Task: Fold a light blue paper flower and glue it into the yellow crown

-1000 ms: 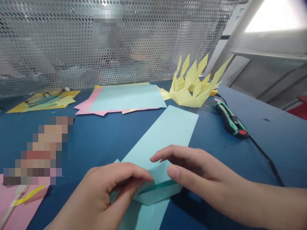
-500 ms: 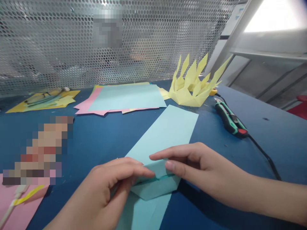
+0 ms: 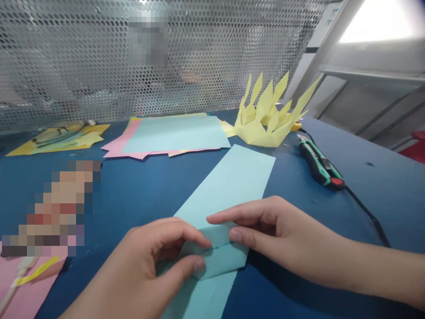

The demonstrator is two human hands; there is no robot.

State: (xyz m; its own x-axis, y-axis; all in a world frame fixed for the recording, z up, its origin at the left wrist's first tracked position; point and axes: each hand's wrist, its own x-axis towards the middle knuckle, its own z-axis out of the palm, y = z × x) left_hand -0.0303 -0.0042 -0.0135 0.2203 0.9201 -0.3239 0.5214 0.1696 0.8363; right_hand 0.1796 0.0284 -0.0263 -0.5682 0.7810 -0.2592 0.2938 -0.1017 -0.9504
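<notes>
A small folded piece of light blue paper [image 3: 226, 261] lies over a longer light blue paper strip [image 3: 229, 181], which slants away from me on the table. My left hand [image 3: 149, 252] has its index fingertip at the piece's middle crease and its thumb on the lower flap, gripping the left part. On the other side, my right hand [image 3: 275, 230] holds the upper right edge, thumb on the front and index finger stretched over the top. The tips of the remaining fingers are mostly hidden.
Blue and pink sheets [image 3: 175, 135] lie stacked at the back. A yellow paper crown [image 3: 262, 133] stands right of them, near a green-and-black utility knife [image 3: 320, 164]. Yellow paper scraps [image 3: 83, 138], a pixelated object [image 3: 56, 204] and pink paper [image 3: 40, 292] are left. Perforated metal [image 3: 99, 84] forms the back.
My left thumb has come out onto the lower flap, which now lies flatter against the fold. My right hand has barely moved.
</notes>
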